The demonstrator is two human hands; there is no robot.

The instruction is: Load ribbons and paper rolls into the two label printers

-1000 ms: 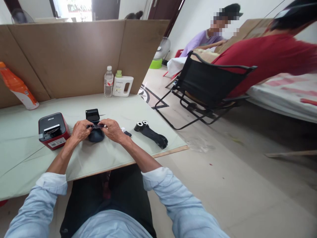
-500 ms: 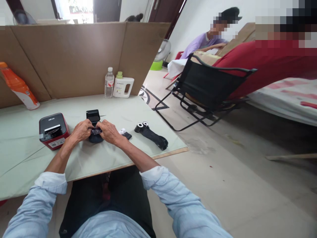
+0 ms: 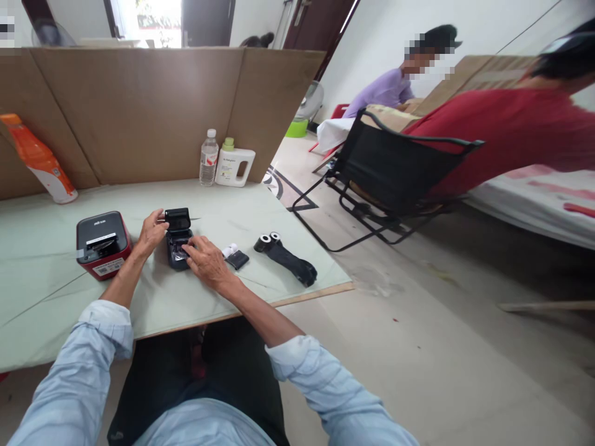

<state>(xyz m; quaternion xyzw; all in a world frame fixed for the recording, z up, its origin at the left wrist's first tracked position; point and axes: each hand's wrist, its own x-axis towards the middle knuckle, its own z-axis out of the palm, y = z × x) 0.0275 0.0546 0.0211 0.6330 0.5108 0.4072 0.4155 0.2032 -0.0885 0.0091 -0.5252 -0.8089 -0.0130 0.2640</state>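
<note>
A small black device (image 3: 177,261) with a hinged lid (image 3: 177,218) stands upright on the table, its lid raised. A shiny, partly see-through piece (image 3: 179,250) lies in its compartment; its kind is not clear. At the left edge of the raised lid is my left hand (image 3: 152,233), fingers a little apart and holding nothing. My right hand (image 3: 205,261) reaches over the device's right side, its fingers bent and drawn together at the shiny piece. What those fingertips hold, if anything, is hidden. Beside the right hand lie a small black flat item (image 3: 238,260) and small white pieces (image 3: 229,250).
A red and black box-shaped machine (image 3: 103,244) stands left. Further right lies a black strip with two rolls (image 3: 284,257). A water bottle (image 3: 209,158), a white jug (image 3: 235,167) and an orange bottle (image 3: 44,161) stand before a cardboard screen (image 3: 153,118). People sit beyond a black chair (image 3: 385,167).
My left hand has moved off the shiny piece, up and left to the lid. My right hand stays by the device, slightly lower and right, uncovering the shiny piece inside.
</note>
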